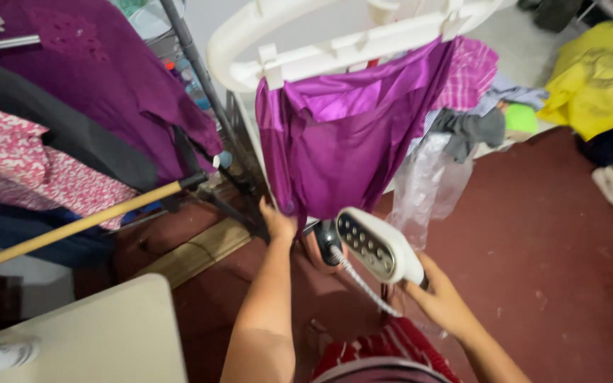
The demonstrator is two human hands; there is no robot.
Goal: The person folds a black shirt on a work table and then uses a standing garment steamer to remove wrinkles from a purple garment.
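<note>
On the white hanger frame hangs the purple garment; left hand pinches its hem, right hand wraps the steamer head. Keep fabric taut, plate close.

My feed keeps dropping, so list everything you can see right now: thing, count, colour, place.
garment: 1, shiny purple, hanging on frame, centre
frame: 1, white plastic, top centre
steamer: 1, white head with vent holes, corded, centre
clothes rack: 1, purple, pink and dark clothes, left
stick: 1, yellow, slanting at left
plastic bag: 1, clear, hanging right of garment
checked cloth: 1, pink, behind garment
yellow bag: 1, top right
table: 1, cream, bottom left
floor: dark red
left hand: grip on garment hem
right hand: grip on steamer handle
</note>
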